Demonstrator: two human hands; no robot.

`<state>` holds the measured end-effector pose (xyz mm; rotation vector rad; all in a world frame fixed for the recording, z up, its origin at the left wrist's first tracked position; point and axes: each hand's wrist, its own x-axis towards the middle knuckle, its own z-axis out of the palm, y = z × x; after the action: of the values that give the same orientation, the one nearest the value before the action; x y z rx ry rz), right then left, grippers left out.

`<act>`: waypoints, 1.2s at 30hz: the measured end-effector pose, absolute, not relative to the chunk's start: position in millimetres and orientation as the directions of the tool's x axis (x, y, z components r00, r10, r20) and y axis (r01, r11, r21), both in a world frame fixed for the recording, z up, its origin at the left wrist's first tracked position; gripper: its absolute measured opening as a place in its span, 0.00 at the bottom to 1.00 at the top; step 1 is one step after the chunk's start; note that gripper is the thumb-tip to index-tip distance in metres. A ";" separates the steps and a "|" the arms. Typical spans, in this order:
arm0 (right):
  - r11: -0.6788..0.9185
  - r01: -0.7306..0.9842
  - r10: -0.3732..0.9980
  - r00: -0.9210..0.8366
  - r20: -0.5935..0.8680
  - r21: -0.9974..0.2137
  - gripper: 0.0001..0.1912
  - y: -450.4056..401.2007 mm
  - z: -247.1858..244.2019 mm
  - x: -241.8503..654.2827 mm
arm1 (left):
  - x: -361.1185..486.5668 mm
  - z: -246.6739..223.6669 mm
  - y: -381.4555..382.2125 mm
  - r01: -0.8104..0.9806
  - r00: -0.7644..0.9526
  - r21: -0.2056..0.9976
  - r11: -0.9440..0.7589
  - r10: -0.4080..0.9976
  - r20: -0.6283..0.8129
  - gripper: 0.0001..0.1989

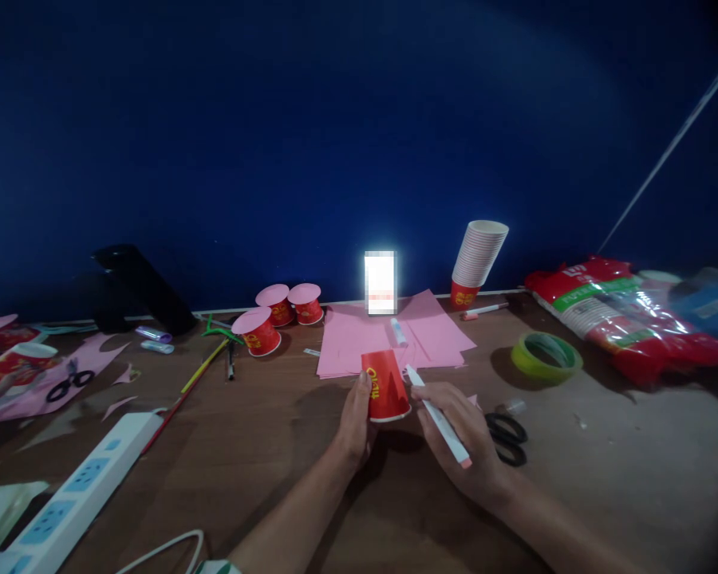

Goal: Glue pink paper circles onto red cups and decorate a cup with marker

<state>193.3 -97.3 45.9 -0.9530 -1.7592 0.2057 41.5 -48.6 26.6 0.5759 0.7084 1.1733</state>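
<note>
Gripping the red paper cup, the left hand is curled partway round its side. The right hand pinches a white marker just right, long axis slanting up-left, tip beside the cup wall.

Dim scene; wall nearly black-blue, upper right corner darkest. White panel blown out, pixelated, haloed against wall. Pale sheen on table at right. Soft shadows below cup, left of tape. Glints on bag. Side edges soft, bag's far end smeared.
</note>
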 end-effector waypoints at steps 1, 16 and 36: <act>0.657 0.502 0.687 -0.092 0.721 -0.563 0.18 -96.4 46.5 194.3 | 41.6 26.9 -48.5 -0.616 0.214 0.733 0.290 0.956 -0.198 0.21; 0.534 0.605 0.774 -0.068 0.630 -0.591 0.09 -81.8 48.2 210.0 | 41.8 27.3 -49.5 -0.598 0.184 0.757 0.262 0.965 -0.189 0.21; 0.180 0.963 0.982 -0.187 0.018 0.203 0.15 40.9 53.8 307.3 | 30.1 25.8 -47.0 -0.422 0.154 0.901 0.103 0.987 -0.040 0.24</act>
<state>307.3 40.9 53.8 -2.0718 -2.4993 -0.2744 30.1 -47.0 25.8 0.8935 0.8161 1.2321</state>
